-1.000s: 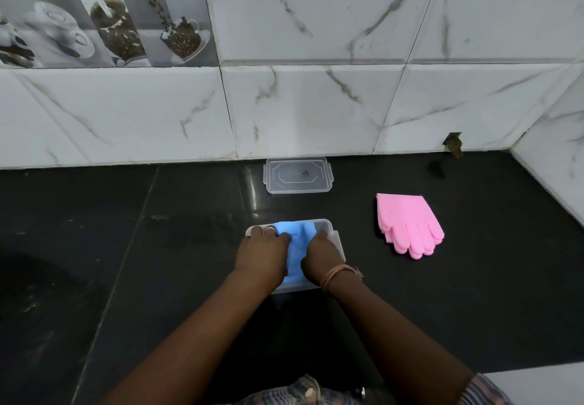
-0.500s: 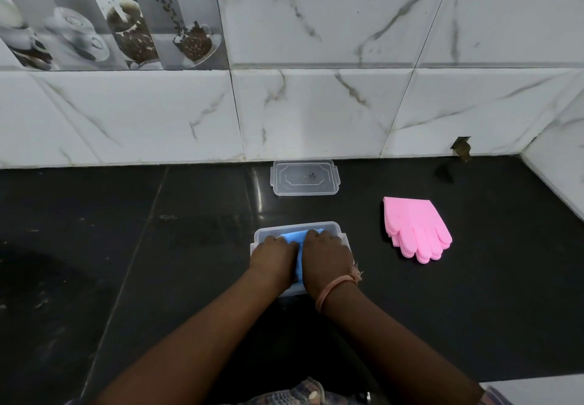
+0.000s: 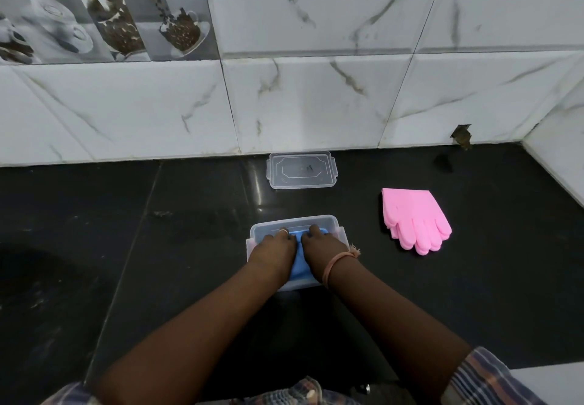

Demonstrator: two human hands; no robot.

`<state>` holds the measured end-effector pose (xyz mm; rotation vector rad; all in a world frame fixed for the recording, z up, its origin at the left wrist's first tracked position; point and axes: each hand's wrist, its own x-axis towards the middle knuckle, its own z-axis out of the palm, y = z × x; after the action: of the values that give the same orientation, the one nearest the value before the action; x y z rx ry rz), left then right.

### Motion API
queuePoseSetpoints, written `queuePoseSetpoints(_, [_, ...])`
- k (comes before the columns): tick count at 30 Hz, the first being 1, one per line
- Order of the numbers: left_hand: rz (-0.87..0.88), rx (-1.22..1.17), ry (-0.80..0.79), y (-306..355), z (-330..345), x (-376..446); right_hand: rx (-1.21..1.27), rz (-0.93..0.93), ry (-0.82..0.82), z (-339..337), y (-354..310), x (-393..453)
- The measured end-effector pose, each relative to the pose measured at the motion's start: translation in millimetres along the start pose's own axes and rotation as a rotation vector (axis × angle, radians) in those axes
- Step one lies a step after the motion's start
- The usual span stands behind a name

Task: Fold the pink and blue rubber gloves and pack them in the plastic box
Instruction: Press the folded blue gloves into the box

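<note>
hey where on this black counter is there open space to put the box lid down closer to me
The widest bare patch is the black counter left of the plastic box. Another lies between the box and the pink gloves, and a strip between box and lid. The box itself is crowded: the left hand and the right hand press the blue gloves into it.

My left hand & right hand have closed in together over the blue gloves in the plastic box. 1 s ago a wide blue strip showed btwn them; now only a thin sliver, pressed lower inside the box.
</note>
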<state>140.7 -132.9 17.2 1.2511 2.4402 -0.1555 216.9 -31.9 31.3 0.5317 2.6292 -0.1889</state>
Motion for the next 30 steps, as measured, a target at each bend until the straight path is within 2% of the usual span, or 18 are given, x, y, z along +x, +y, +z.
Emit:
queuePoseSetpoints(4, [0.023, -0.010, -0.082, -8, 3, 12, -0.089, -0.043, -0.055, -11, -5, 0])
queuePoseSetpoints(12, [0.018, 0.017, -0.006, -5, 7, 8, 0.007, -0.027, -0.034, -11, -7, -2])
queuePoseSetpoints(17, [-0.014, 0.108, 0.110, 9, -14, 0, 0.122, -0.072, 0.128, -9, 12, 5])
queuePoseSetpoints(19, [-0.031, 0.098, 0.172, 21, -29, 1, 0.282, -0.076, 0.281, -21, 26, 6])
queuePoseSetpoints(22, [-0.045, -0.084, 0.249, 44, -57, 15, 0.624, 0.044, 0.541, -42, 64, 9])
queuePoseSetpoints(24, [-0.034, -0.237, 0.324, 65, -69, 29, 0.745, 0.170, 0.618, -46, 99, 12])
queuePoseSetpoints(27, [0.030, -0.562, 0.393, 103, -74, 54, 0.775, 0.447, 0.659, -40, 154, 16])
queuePoseSetpoints(30, [0.027, -0.968, 0.235, 140, -66, 83, 0.749, 0.763, 0.531, -23, 204, 16])
